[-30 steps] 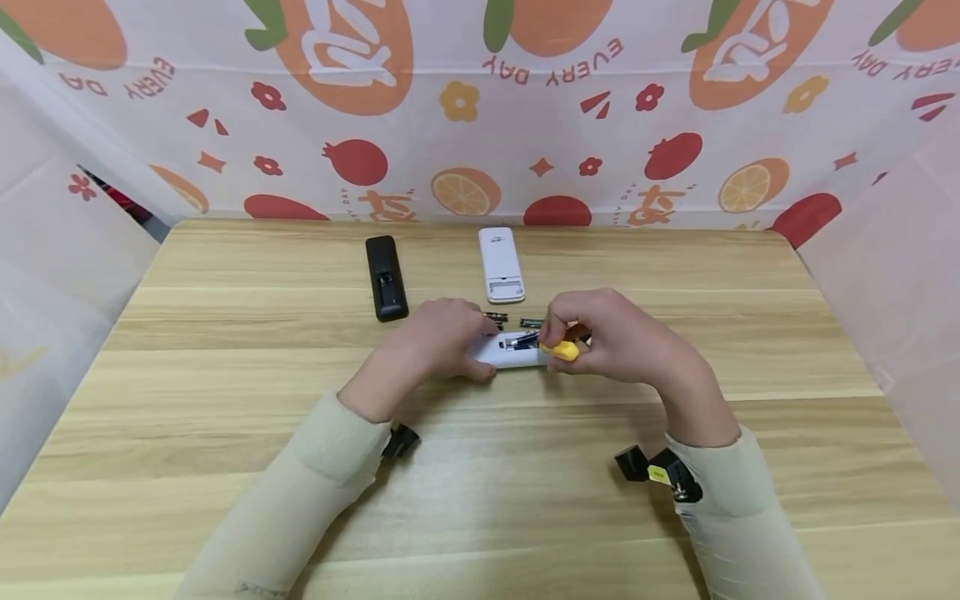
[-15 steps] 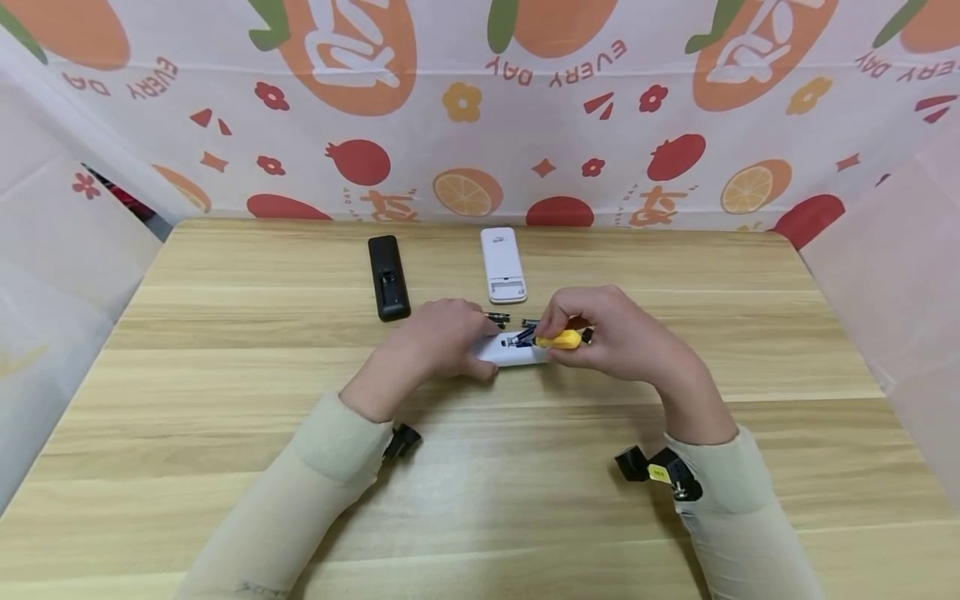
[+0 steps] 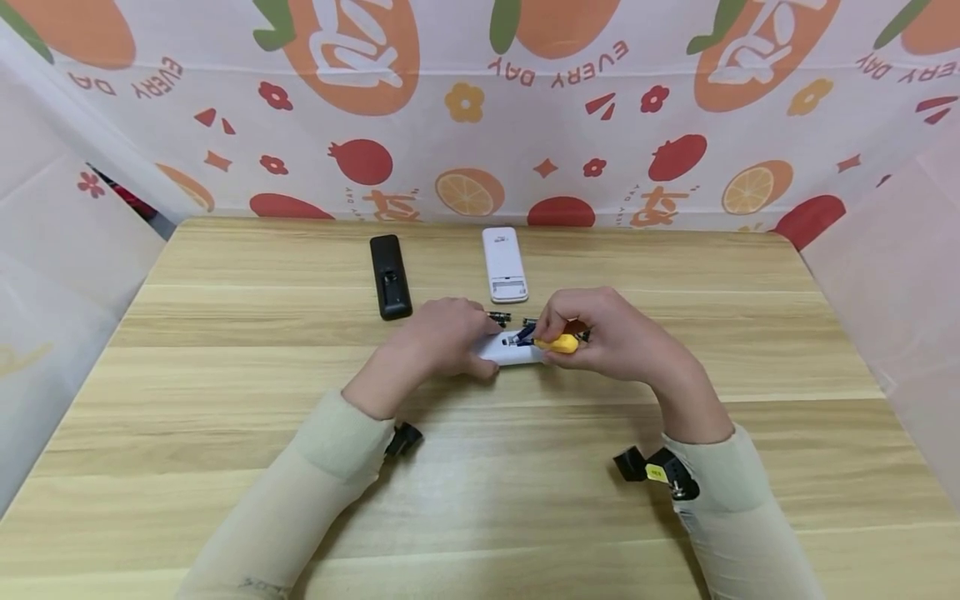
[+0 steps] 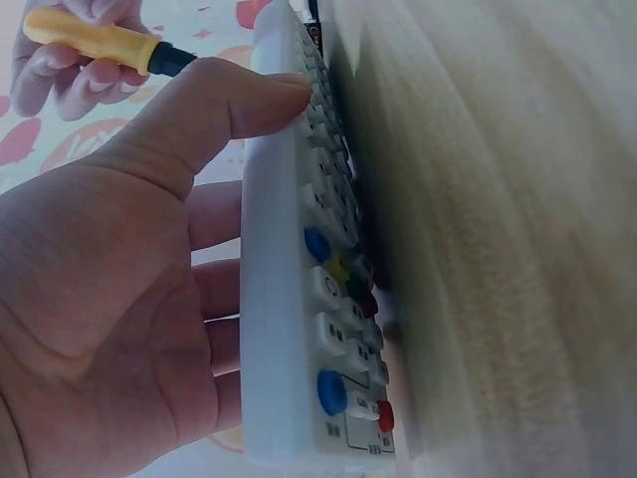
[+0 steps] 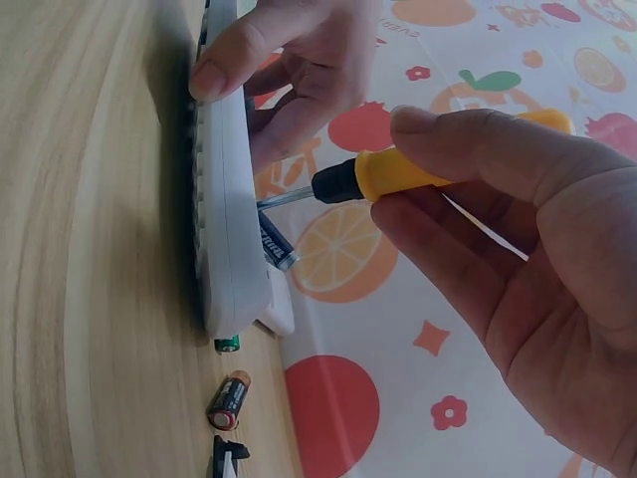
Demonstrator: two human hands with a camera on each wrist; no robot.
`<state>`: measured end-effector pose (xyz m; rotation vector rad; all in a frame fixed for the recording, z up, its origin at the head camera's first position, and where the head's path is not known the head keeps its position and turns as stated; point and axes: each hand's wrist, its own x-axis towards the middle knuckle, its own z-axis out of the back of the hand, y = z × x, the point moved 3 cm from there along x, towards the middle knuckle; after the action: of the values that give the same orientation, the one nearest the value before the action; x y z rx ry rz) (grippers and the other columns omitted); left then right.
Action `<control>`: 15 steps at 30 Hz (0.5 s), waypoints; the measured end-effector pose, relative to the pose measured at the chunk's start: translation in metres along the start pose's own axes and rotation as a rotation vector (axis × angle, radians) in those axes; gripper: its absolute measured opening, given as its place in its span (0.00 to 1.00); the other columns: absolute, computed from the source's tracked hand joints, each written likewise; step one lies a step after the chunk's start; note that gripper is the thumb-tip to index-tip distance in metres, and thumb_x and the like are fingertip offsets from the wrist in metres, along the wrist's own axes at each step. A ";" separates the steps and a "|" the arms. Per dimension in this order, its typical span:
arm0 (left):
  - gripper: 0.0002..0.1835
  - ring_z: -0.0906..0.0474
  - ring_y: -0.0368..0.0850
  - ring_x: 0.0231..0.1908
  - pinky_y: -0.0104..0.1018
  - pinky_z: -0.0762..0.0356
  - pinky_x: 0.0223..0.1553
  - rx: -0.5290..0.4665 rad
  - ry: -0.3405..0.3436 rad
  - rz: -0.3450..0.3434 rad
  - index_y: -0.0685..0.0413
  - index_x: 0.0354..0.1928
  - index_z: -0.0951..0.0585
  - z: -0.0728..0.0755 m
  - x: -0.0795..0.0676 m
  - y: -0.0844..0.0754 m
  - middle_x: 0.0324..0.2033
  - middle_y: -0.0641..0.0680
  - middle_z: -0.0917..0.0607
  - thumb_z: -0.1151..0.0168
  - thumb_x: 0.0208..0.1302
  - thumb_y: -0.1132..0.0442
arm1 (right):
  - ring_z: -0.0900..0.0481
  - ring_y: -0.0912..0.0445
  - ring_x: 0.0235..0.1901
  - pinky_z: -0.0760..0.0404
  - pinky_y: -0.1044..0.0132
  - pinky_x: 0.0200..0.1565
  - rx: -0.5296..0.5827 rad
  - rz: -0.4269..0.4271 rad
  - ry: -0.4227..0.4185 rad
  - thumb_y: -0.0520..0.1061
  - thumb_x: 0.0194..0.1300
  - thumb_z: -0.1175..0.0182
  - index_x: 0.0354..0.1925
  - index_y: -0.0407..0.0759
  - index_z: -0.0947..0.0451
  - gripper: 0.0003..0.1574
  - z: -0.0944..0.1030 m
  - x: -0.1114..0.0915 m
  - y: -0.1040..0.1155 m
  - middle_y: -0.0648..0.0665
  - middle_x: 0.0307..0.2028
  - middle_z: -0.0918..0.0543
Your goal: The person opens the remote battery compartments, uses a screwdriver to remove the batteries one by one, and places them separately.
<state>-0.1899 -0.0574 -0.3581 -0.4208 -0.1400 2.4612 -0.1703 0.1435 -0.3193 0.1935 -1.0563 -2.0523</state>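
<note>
My left hand (image 3: pixel 442 337) grips a white remote control (image 3: pixel 513 356), thumb along its near edge and fingers behind it. The left wrist view shows its button side (image 4: pixel 333 289) facing the table. In my right hand (image 3: pixel 611 337) is a screwdriver (image 5: pixel 403 174) with a yellow handle and black collar, pinched between thumb and fingers. Its metal shaft reaches into the open battery compartment on the remote's upturned back. A dark blue battery (image 5: pixel 277 246) sticks up at a slant from that compartment, close by the shaft.
Behind the hands lie a black remote (image 3: pixel 392 279) and another white remote (image 3: pixel 505 265), both with battery compartments uncovered. Loose batteries (image 3: pixel 498 317) lie just beyond the held remote. The right wrist view shows a dark battery (image 5: pixel 229 400) and a small black piece (image 5: pixel 229 453) there.
The screwdriver handle has turned to lie flatter and shifted slightly left. The blue battery now slants up more steeply out of the compartment. My left hand keeps its hold on the remote.
</note>
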 end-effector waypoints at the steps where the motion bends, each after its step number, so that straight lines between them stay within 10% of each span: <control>1: 0.29 0.24 0.46 0.39 0.45 0.24 0.43 0.001 0.000 -0.001 0.46 0.58 0.17 0.000 0.000 0.000 0.45 0.50 0.16 0.31 0.56 0.42 | 0.19 0.59 0.38 0.21 0.65 0.38 -0.003 0.006 0.002 0.32 0.53 0.26 0.29 0.49 0.21 0.16 0.000 0.000 0.000 0.52 0.36 0.14; 15: 0.27 0.25 0.46 0.39 0.46 0.24 0.42 -0.002 -0.006 -0.009 0.46 0.57 0.17 0.000 0.001 0.001 0.43 0.50 0.16 0.32 0.57 0.43 | 0.18 0.58 0.39 0.18 0.65 0.37 0.025 -0.007 -0.072 0.31 0.54 0.27 0.30 0.49 0.23 0.17 0.003 0.000 -0.003 0.53 0.37 0.13</control>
<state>-0.1917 -0.0578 -0.3589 -0.4131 -0.1464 2.4540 -0.1731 0.1464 -0.3198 0.1369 -1.1268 -2.0667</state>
